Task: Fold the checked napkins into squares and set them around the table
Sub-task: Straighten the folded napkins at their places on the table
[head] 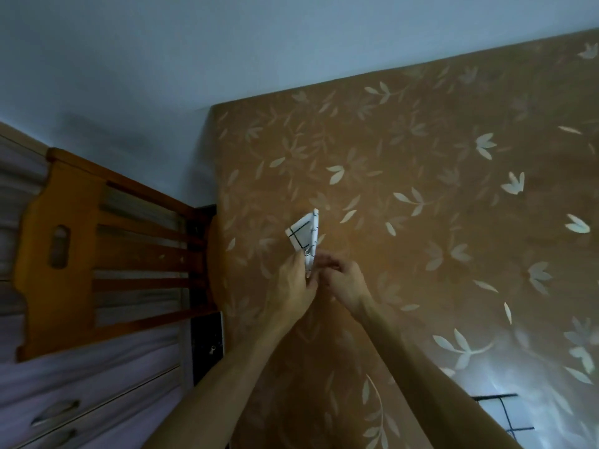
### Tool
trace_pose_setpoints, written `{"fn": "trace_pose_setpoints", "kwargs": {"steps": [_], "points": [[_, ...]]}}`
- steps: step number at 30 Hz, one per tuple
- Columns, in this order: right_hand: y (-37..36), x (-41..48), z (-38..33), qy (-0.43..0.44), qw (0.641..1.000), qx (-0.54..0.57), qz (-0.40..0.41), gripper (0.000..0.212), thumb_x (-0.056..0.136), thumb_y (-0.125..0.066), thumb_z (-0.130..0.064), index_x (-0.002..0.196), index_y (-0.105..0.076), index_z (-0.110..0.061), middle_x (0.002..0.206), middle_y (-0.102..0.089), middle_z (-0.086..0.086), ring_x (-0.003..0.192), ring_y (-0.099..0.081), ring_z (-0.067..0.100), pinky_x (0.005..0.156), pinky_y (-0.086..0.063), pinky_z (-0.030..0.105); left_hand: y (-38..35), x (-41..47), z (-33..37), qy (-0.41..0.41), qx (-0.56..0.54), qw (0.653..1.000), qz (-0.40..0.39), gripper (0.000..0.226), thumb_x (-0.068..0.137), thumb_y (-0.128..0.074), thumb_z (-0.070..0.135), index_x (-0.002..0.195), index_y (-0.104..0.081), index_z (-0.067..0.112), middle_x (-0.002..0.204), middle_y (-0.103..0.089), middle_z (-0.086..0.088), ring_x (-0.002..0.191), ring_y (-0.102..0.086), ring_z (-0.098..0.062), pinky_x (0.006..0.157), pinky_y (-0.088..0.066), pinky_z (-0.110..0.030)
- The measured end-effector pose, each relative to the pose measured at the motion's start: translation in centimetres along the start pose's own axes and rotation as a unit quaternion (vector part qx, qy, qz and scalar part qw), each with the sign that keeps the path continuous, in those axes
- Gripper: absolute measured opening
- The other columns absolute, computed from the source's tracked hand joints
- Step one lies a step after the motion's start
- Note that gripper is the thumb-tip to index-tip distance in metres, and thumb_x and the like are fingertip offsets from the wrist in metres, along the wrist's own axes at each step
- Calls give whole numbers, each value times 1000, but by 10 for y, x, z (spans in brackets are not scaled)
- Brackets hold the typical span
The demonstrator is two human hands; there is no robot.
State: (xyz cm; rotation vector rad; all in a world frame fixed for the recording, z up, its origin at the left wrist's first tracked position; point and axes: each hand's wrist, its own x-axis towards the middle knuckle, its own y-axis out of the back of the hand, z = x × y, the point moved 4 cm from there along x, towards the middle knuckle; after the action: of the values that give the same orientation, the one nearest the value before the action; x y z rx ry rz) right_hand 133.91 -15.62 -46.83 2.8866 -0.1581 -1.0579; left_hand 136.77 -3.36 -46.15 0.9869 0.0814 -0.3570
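A small folded white napkin with dark check lines point(304, 236) stands up above the brown leaf-patterned tablecloth point(421, 189), near the table's left edge. My left hand point(293, 283) grips its lower end from the left. My right hand point(343, 280) meets it from the right, fingers curled at the same lower corner. A second checked napkin point(500, 413) lies flat at the bottom right, partly cut off by my right forearm and the frame edge.
A wooden chair point(64, 247) stands at the table's left side, its slatted back toward me. Behind it is a pale drawer unit point(81, 400) with handles. A light wall point(194, 43) runs along the table's far edge.
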Motion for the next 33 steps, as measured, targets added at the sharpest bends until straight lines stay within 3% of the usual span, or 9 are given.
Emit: {"fn": "trace_pose_setpoints", "kwargs": {"steps": [3,5,7,10,14,17,20,27,33], "points": [[-14,9,-5,61,997,-52,-2,45,89,-53,-5,110,-73,-40,115,-70,-7,107,-67,11,98,-54,30,7,4,-10,63,-103,990,73,24,96,-60,19,117,-62,8,98,-73,-6,80,-66,-15,65,-44,-17],[-21,13,-12,115,988,-103,6,41,92,-55,-2,114,-74,-31,128,-61,-6,119,-59,13,102,-46,19,8,4,-26,108,-202,970,88,21,94,-61,22,112,-64,12,100,-74,-5,83,-69,-15,73,-56,-27],[-31,16,-13,176,970,-168,-2,42,89,-56,2,115,-75,-26,138,-57,-3,128,-53,20,108,-44,28,10,-2,-46,146,-266,949,89,18,95,-63,20,111,-63,13,102,-76,-7,84,-74,-17,75,-61,-36],[-53,12,-13,240,931,-269,-63,50,83,-53,5,123,-71,-20,146,-52,5,134,-49,28,110,-43,41,21,-18,-73,178,-241,947,113,28,96,-65,19,122,-61,10,108,-74,-1,84,-74,-9,69,-59,-20],[-84,4,-13,308,889,-326,-96,50,81,-45,-11,126,-67,-12,148,-51,12,137,-47,35,106,-45,50,28,-33,-94,251,-334,900,124,18,96,-65,17,113,-61,15,101,-74,0,77,-75,-10,60,-60,-27],[-100,5,-9,295,853,-408,-137,50,91,-52,-10,141,-54,-15,161,-33,6,150,-27,27,110,-35,48,32,-40,-106,291,-244,919,105,17,95,-64,32,96,-65,16,79,-74,-2,64,-71,-14,52,-54,-22],[-107,10,-3,289,835,-448,-138,47,99,-46,-12,146,-47,-9,163,-27,10,152,-21,27,116,-28,47,37,-43,-124,294,-79,949,88,33,91,-63,49,87,-63,16,77,-69,1,73,-70,-22,63,-57,-32],[-116,15,8,319,764,-549,-115,54,86,-32,-25,117,-71,-5,135,-62,20,125,-61,33,90,-56,45,49,-38,-121,109,108,985,82,41,98,-58,34,134,-51,14,119,-55,-10,100,-60,-22,67,-51,-28],[-125,27,1,360,764,-522,-119,48,97,-50,-9,144,-46,2,156,-33,27,146,-32,41,114,-38,50,51,-19,-127,82,140,986,25,42,98,-59,27,137,-50,14,124,-51,-12,108,-58,-24,76,-51,-29]]}}
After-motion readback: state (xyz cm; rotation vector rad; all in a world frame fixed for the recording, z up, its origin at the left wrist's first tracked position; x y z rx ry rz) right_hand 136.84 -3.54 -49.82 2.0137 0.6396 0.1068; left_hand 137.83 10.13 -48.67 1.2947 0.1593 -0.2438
